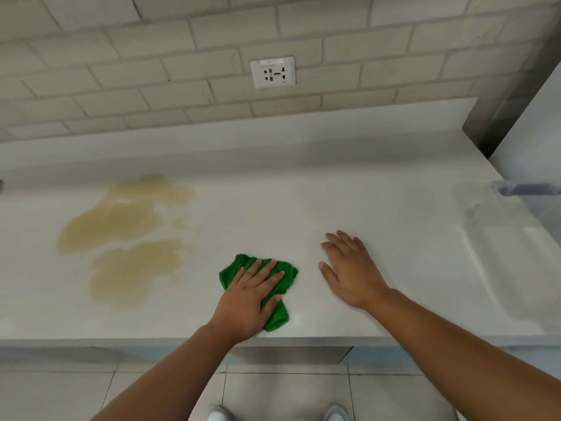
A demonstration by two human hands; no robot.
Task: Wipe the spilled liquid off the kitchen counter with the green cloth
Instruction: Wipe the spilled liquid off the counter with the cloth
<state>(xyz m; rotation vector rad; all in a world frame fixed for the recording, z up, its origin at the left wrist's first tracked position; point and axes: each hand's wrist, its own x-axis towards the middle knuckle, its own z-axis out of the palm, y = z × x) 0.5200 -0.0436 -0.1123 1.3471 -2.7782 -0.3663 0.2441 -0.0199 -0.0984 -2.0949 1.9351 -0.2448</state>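
Spreading in tan, connected patches across the white kitchen counter (303, 208) at about 9 o'clock from the hands, the spilled liquid (121, 235), apparently untouched and well apart from the cloth

Pressed flat on the green cloth (288, 275) near the counter's front edge, at 6 o'clock in the scene, the left hand (247, 302), fingers (267, 273) spread wide and laid over the bunched fabric rather than gripping it; a palm-down hold of this kind, by all appearances, for sliding the cloth along the surface under pressure

Just to the cloth's right at about 3 o'clock, not touching it, the right hand (349, 271), open, fingers loosely together and empty, resting on or just above the bare counter, probably as a brace; actual contact impossible to confirm

Set in the tiled wall at 12 o'clock, well clear of the spill, a white socket plate (272, 72)

At 2 to 3 o'clock on the far right, a tall pale appliance or cabinet side (534, 141), blurred; no bowls, cups or other containers in view, hence no source for the liquid shown

Wiping judged as not yet begun on the stain itself: cloth to travel toward 9–10 o'clock to meet the nearest patch, with risk of pushing liquid over the front edge
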